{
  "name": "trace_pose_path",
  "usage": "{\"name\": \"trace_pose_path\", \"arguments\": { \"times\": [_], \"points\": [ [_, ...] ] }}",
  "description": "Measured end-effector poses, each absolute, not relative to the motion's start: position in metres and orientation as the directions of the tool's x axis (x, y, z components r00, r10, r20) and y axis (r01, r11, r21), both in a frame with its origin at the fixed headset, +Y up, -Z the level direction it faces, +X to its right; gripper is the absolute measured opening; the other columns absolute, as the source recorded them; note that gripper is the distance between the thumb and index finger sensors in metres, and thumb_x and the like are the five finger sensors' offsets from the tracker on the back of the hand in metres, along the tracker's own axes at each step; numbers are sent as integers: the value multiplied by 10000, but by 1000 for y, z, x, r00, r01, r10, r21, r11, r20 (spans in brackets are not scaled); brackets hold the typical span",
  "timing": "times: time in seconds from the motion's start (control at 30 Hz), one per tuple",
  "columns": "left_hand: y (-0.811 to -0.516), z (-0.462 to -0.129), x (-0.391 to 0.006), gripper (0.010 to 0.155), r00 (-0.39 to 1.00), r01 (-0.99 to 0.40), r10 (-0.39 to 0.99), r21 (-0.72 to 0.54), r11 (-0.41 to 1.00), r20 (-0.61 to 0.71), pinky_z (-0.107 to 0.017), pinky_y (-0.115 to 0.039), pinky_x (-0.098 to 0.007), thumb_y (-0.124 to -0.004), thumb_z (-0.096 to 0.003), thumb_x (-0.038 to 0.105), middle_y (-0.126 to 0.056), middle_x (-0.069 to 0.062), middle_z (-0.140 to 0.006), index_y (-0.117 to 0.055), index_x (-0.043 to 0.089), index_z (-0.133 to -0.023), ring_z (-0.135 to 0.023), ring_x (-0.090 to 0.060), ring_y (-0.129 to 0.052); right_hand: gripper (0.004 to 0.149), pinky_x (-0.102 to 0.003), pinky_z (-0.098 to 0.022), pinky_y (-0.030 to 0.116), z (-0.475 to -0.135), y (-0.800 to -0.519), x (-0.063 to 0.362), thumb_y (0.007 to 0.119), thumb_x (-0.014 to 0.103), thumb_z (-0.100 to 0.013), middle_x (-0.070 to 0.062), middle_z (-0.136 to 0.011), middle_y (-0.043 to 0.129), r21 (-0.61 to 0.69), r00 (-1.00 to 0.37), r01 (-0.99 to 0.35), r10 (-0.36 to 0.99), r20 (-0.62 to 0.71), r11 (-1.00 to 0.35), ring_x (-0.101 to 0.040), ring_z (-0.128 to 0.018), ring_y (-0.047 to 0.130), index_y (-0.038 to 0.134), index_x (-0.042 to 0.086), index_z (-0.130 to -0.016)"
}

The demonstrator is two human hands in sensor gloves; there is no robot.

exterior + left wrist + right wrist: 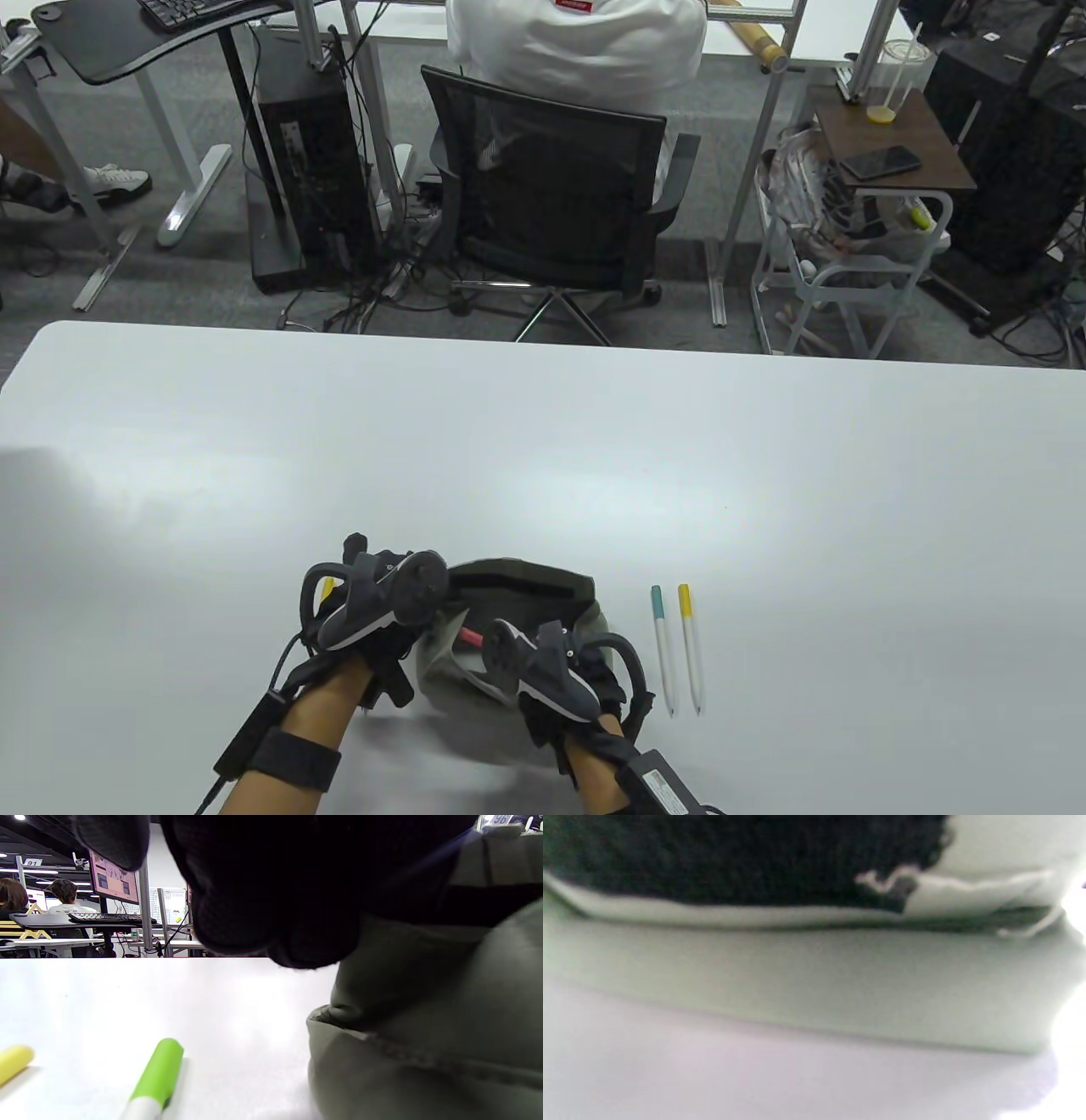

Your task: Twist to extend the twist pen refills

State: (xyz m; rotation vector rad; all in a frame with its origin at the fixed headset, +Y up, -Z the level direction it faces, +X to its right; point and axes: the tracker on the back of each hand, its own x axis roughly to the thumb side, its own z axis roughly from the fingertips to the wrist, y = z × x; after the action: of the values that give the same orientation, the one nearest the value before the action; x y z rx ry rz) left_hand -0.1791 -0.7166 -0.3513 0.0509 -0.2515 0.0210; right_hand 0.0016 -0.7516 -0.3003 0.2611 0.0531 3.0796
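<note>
Table view shows our left hand (373, 607) and right hand (551, 671) at the grey-green pouch (543, 594), seemingly spreading it to reach a pen; their grip we cannot tell. Two pens (679, 649) lie just right.

An office: a black mesh swivel chair (551, 204), a black tower computer (310, 170), a black keyboard (191, 10) on a height-adjustable desk, tangled floor cables.

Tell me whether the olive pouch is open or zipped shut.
Open. In the table view the olive pouch gapes, showing its dark interior and a red-capped pen inside, between the two hands.
</note>
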Motion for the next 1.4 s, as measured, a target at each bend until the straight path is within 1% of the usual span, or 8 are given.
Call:
{"name": "trace_pose_path", "arguments": {
  "times": [0.23,0.37,0.47,0.6,0.73,0.87,0.97,1.4],
  "points": [
    [-710,-351,-181,509,968,-43,44,-9,999,247,-678,-517,-753,-845,-495,470,-1045,-34,-654,-883,144,-885,-564,-261,-1015,444,-260,-199,864,-289,-709,38,779,283,-330,-68,-685,959,-149,-893,-446,427,145,-882,-107,-320,995,866,234,-763],
    [-679,-342,-183,598,968,-67,74,-34,997,241,-678,-476,-775,-787,-519,526,-1017,-81,-746,-834,123,-958,-642,-310,-985,446,-253,-173,859,-276,-684,54,775,292,-343,-72,-670,962,-284,-765,-642,613,194,-712,-101,-279,996,848,212,-776],
    [-647,-330,-181,616,967,-93,69,87,992,247,-678,-477,-775,-777,-523,541,-1014,-91,-760,-829,119,-969,-653,-321,-980,446,-245,-165,859,-272,-680,54,779,304,-348,-69,-661,967,-310,-757,-653,616,218,-691,-91,-264,995,846,207,-778],
    [-597,-304,-170,624,921,-284,189,256,924,342,-676,-481,-775,-743,-535,555,-1008,-96,-781,-828,117,-972,-674,-330,-975,445,-240,-157,860,-271,-683,47,791,317,-345,-66,-649,975,-293,-777,-629,584,233,-720,-85,-250,997,853,205,-772],
    [-576,-288,-151,654,892,-349,235,258,901,386,-677,-472,-780,-732,-535,583,-1002,-122,-788,-835,103,-968,-682,-355,-962,445,-238,-154,860,-271,-683,45,795,318,-344,-66,-648,976,-292,-772,-635,588,240,-715,-82,-245,996,855,204,-770],
    [-570,-284,-132,571,919,-245,122,300,922,376,-679,-511,-758,-806,-511,566,-1035,-63,-689,-888,139,-881,-607,-296,-1002,445,-238,-155,859,-268,-683,45,797,317,-344,-65,-649,976,-293,-770,-638,584,255,-712,-82,-245,995,855,204,-770],
    [-573,-282,-127,467,897,-308,171,299,903,408,-676,-525,-752,-848,-513,490,-1047,-38,-631,-912,151,-828,-559,-278,-1016,445,-238,-154,859,-268,-683,45,796,317,-343,-66,-645,977,-289,-773,-634,580,257,-717,-80,-243,994,857,202,-769],
    [-577,-283,-124,436,866,-304,172,222,927,469,-689,-517,-754,-826,-519,341,-1029,-55,-712,-874,127,-896,-634,-287,-1004,442,-240,-159,854,-267,-684,45,793,299,-340,-71,-649,973,-273,-776,-631,578,254,-727,-79,-244,984,861,203,-767]
  ]
}}
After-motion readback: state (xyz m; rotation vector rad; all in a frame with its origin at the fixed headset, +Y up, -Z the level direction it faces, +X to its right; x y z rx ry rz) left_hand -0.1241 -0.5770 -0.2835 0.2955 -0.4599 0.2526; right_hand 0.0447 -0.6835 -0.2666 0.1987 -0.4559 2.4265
